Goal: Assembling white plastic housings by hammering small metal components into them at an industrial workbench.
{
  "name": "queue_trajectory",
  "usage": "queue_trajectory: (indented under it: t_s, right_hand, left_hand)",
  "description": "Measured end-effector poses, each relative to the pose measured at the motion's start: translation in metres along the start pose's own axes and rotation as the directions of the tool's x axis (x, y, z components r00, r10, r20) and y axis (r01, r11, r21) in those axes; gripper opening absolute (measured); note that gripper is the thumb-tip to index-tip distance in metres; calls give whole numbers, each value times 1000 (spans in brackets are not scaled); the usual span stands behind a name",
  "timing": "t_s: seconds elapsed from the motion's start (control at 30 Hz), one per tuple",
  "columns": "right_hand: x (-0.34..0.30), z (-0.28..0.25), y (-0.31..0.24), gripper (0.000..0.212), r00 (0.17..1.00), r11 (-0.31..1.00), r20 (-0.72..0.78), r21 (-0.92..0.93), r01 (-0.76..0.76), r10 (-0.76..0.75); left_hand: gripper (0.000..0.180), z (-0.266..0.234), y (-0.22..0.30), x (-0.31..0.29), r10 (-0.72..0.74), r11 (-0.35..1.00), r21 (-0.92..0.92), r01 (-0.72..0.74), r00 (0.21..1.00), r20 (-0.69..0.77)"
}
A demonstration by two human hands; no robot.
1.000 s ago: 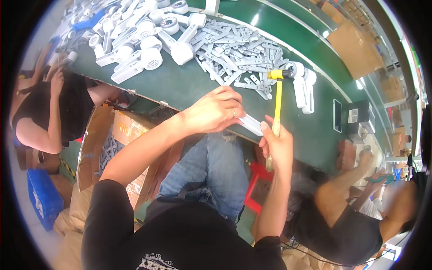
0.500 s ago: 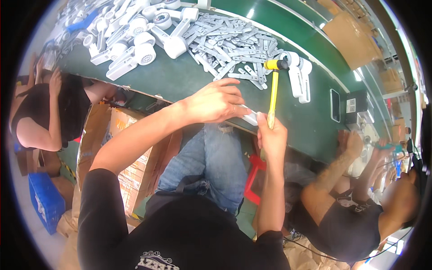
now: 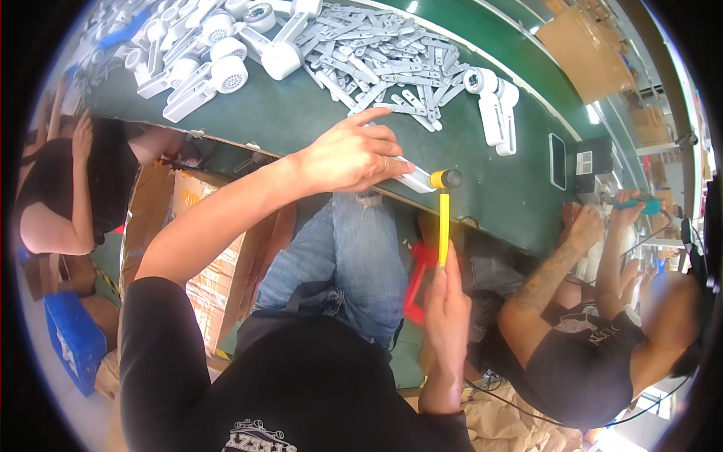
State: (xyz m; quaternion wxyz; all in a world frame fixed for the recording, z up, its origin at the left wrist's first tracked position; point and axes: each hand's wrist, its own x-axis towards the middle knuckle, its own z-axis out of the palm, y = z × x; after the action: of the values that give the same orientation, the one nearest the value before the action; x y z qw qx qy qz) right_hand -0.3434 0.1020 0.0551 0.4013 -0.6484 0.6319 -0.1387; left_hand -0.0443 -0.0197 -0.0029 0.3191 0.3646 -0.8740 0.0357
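Observation:
At the table's front edge my left hand (image 3: 354,157) is closed over a white plastic piece (image 3: 417,180), whose far part is hidden under the palm. My right hand (image 3: 447,305) grips a small mallet (image 3: 444,226) with a yellow handle and a yellow-and-black head. The mallet's head lies against or just beside the right end of the white piece; I cannot tell whether they touch. Beyond my left hand lies a heap of flat grey-white plastic strips (image 3: 392,64).
White handheld fans (image 3: 228,74) pile up at the back left. Two more fans (image 3: 493,120) lie to the right, near a phone-like slab (image 3: 557,161) and a dark box (image 3: 595,167). Co-workers sit on both sides. A cardboard box (image 3: 215,271) stands below the table's left edge.
My right hand has moved down toward me and its fingers have left the white piece. The mallet's head has come down from over the table to the piece's end.

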Motion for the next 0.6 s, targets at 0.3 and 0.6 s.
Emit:
queue_trajectory:
  t_s: [0.3, 0.6]
  right_hand:
    - [-14, -4, 8, 53, 984, 978, -124, 148, 146, -128]
    - [-8, -14, 7, 57, 986, 866, -154, 481, 135, -67]
  left_hand:
    - [27, 0, 1, 1, -25, 996, -87, 24, 1000, -16]
    - [24, -14, -14, 51, 249, 965, -120, -233, 958, 141]
